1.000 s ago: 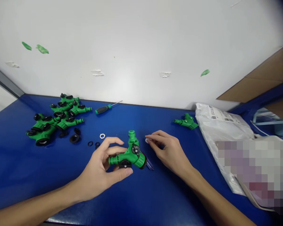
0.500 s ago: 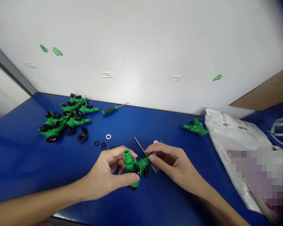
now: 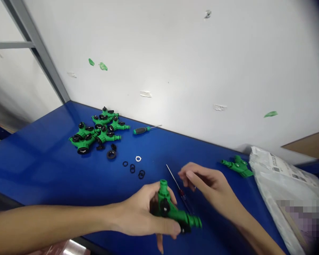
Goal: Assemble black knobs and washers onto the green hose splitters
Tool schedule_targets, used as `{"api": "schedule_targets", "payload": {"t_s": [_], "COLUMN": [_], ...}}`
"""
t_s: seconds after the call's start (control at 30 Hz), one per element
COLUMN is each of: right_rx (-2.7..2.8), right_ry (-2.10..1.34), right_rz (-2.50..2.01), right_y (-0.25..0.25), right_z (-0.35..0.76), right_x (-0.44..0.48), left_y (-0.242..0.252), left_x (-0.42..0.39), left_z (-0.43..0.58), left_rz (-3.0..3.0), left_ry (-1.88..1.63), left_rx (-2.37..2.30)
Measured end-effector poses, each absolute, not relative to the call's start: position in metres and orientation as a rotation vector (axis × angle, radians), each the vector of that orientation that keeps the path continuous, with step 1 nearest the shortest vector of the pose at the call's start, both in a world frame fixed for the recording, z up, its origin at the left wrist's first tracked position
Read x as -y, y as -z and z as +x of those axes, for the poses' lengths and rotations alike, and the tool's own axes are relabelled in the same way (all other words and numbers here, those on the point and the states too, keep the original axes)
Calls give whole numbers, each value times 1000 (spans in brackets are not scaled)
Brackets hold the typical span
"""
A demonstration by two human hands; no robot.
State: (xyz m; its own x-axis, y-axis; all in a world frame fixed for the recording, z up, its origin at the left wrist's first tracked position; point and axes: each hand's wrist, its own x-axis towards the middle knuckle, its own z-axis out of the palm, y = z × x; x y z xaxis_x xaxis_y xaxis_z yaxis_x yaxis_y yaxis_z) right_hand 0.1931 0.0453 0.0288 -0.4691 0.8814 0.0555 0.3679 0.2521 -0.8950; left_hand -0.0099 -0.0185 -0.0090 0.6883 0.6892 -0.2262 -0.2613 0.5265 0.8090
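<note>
My left hand is closed around a green Y-shaped hose splitter with black valve knobs, one outlet pointing up and the other to the right. My right hand hovers apart from it, fingers curled and thumb against them. A small pale spot shows under those fingers, but I cannot make out what they hold. Between the hands a screwdriver with a dark red, see-through handle lies on the blue table. Black O-rings and a white ring lie beyond my left hand.
Several green splitters with black knobs are grouped at the back left, near a black ring. A green-handled screwdriver lies by the white wall. At right are a knobless green splitter and a white plastic bag.
My left hand has turned the splitter, so its second outlet now points right and toward me. My right hand has come away from the splitter. The camera view has shifted left and tilted.
</note>
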Motion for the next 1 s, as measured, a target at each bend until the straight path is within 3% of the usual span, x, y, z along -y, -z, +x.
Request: {"api": "schedule_targets", "payload": {"t_s": [0.2,0.3,1.0], "right_rx": [2723,2844,2184], "right_ry": [-957,-961,-1396], "right_rz": [-937,-882,-1160], "right_y": [-37,-31,-28], "right_z": [138,117,152], "right_x": [-83,-89,-88], "left_y": [18,20,7], "left_x": [22,20,18], "left_z": [-11,-11,-12], "left_rz": [967,961,788], "left_ry": [-435,-423,-456], "left_rx": [-530,-532,-486]}}
